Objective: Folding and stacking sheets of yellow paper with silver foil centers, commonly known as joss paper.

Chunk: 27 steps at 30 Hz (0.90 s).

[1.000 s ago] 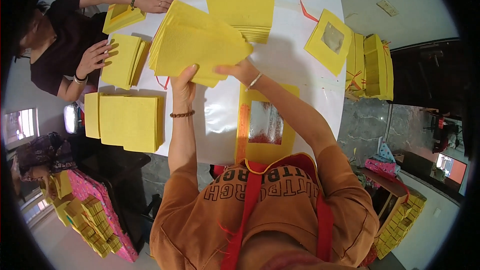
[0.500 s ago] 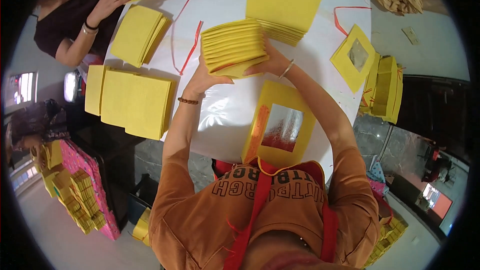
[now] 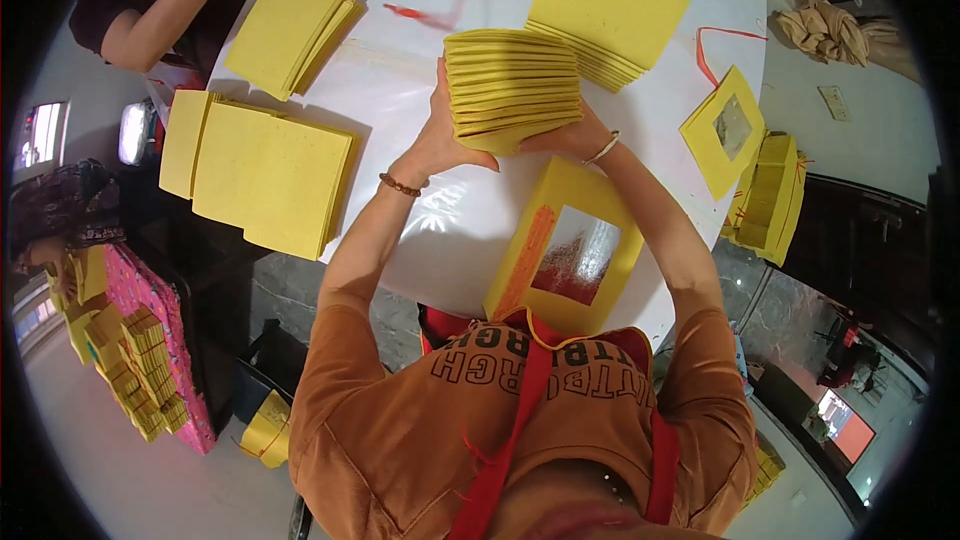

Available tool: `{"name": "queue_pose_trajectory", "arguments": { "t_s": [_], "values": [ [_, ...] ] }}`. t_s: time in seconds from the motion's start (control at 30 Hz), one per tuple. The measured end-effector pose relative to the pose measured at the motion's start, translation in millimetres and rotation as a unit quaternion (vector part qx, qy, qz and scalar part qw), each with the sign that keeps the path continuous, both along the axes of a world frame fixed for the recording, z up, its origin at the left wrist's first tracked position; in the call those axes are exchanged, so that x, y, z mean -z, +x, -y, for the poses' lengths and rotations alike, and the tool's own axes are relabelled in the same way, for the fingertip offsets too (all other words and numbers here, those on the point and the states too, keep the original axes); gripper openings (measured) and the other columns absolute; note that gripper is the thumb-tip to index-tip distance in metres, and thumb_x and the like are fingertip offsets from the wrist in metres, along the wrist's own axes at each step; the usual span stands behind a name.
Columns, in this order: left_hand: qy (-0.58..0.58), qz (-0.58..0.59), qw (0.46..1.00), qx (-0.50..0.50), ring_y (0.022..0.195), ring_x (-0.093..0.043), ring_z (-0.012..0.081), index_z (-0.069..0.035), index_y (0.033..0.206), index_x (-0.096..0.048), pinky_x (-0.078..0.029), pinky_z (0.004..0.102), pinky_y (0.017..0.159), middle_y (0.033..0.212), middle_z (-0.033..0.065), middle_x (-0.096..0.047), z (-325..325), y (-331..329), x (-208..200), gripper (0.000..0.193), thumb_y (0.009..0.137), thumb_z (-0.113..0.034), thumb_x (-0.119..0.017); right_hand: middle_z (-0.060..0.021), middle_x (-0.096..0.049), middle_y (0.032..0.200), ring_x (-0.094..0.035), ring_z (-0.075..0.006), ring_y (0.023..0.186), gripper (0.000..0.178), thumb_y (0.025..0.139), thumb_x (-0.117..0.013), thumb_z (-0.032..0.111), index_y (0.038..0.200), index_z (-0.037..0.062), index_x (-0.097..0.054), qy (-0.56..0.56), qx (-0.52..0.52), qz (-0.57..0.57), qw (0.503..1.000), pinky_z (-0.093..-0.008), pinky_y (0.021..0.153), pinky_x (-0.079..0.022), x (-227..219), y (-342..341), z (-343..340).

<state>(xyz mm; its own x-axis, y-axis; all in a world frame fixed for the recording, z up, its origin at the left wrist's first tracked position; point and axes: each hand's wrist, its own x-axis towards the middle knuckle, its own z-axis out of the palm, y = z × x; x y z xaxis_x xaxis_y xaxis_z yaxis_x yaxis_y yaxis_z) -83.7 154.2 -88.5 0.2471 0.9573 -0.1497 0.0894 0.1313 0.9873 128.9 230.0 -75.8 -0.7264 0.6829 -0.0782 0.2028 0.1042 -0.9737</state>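
Above the table, a thick stack of folded yellow paper pieces [image 3: 512,85] is gripped between my two hands, its layered edges facing up toward me. My left hand [image 3: 440,143] holds its left side, with the thumb along the near edge. On the opposite side my right hand [image 3: 574,136] is closed round the near right corner, and its fingers are partly hidden by the paper. Just below my right wrist lies a yellow paper bag [image 3: 618,280] with a clear window and an orange strip. Beyond the stack, a red ribbon [image 3: 405,12] is blurred by motion.
Yellow paper piles lie at the left [image 3: 275,175], far left [image 3: 290,30] and far right [image 3: 610,5] of the white table [image 3: 440,270]. A windowed bag [image 3: 722,130] with red ribbon sits at the right edge. A co-worker's arm [image 3: 165,15] reaches in at far left.
The stack and both hands have shifted slightly right in the picture. The red ribbon has moved away from beside my left hand toward the far side. The co-worker's hands have mostly left the view.
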Motion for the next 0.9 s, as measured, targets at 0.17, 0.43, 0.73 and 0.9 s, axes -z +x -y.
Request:
{"name": "queue_pose_trajectory", "arguments": {
  "t_s": [0.17, 0.43, 0.73, 0.9],
  "values": [
    [0.081, -0.016, 0.996, -0.045, 0.127, -0.028, 0.0299, -0.003, 0.135, -0.001, -0.024, 0.0391, 0.106, 0.134, 0.0146, -0.027, 11.9, 4.1, 16.8, 0.141, 0.032, -0.034, -0.091, -0.0091, -0.025, 0.137, -0.023, -0.0227, 0.129, 0.126, 0.047, -0.088, 0.022, 0.14, 0.009, -0.004, -0.07, 0.026, -0.014, 0.997, -0.0364, 0.108, -0.021, -6.8, -5.0, 10.7],
    [0.103, -0.065, 0.992, -0.041, 0.117, -0.039, 0.0316, 0.0, 0.133, -0.01, -0.033, 0.0404, 0.099, 0.124, 0.0176, -0.038, -4.6, 13.9, -5.5, 0.125, 0.038, -0.023, -0.089, -0.0089, -0.03, 0.135, -0.027, -0.0217, 0.127, 0.125, 0.047, -0.088, 0.02, 0.14, 0.0078, -0.004, -0.058, 0.012, -0.01, 0.998, -0.0358, 0.106, -0.024, -6.8, 5.0, 6.8],
    [0.1, -0.088, 0.99, -0.052, 0.107, -0.045, 0.0356, 0.001, 0.132, -0.01, -0.037, 0.0423, 0.092, 0.114, 0.0184, -0.046, -7.7, 12.8, 6.1, 0.125, 0.039, -0.024, -0.089, -0.0077, -0.032, 0.134, -0.031, -0.0201, 0.124, 0.124, 0.046, -0.089, 0.019, 0.138, 0.0078, -0.005, -0.046, 0.044, -0.012, 0.998, -0.0355, 0.105, -0.027, -9.8, 2.9, 2.6],
    [0.202, -0.132, 0.969, -0.06, 0.117, -0.035, 0.0352, 0.0, 0.135, -0.002, -0.03, 0.042, 0.098, 0.125, 0.017, -0.037, -4.0, 13.6, -3.9, 0.138, 0.033, -0.026, -0.091, -0.006, -0.052, 0.115, -0.049, -0.0169, 0.108, 0.086, 0.053, -0.086, 0.012, 0.125, 0.0053, -0.038, -0.03, 0.089, -0.042, 0.995, -0.0331, 0.092, -0.042, -13.8, -1.9, 2.9]
  ]
}}
